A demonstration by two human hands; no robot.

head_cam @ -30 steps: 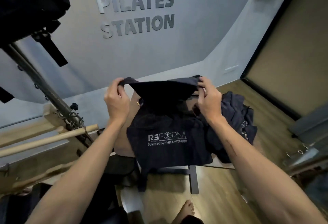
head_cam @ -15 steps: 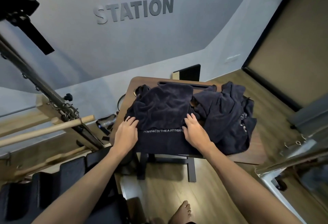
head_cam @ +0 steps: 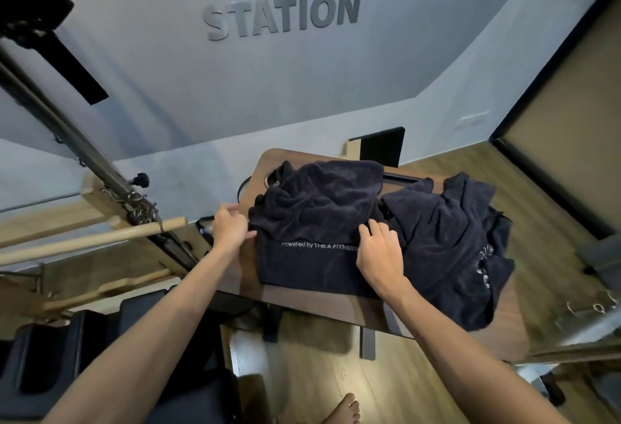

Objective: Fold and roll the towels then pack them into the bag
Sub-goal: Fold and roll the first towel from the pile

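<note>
A dark navy towel (head_cam: 312, 218) with white lettering lies folded over on the brown table (head_cam: 302, 302). Its upper layer is rumpled and reaches down to the line of text. My left hand (head_cam: 232, 227) pinches the towel's left edge at the fold. My right hand (head_cam: 379, 252) rests flat on the towel's right side, fingers spread, pressing it down. A heap of more dark towels (head_cam: 450, 242) lies crumpled to the right, hanging over the table's front edge. No bag is clearly in view.
A pilates machine with a metal bar (head_cam: 77, 154) and wooden dowels (head_cam: 90, 238) stands close on the left. Black padded seats (head_cam: 60, 356) are below it. A black-and-wood box (head_cam: 379, 151) sits behind the table. My bare foot (head_cam: 342, 410) is on the wooden floor.
The towel, held up by its top corners a second ago, now lies folded over on the table. My left hand has moved out to the towel's left edge; my right hand stays pressing.
</note>
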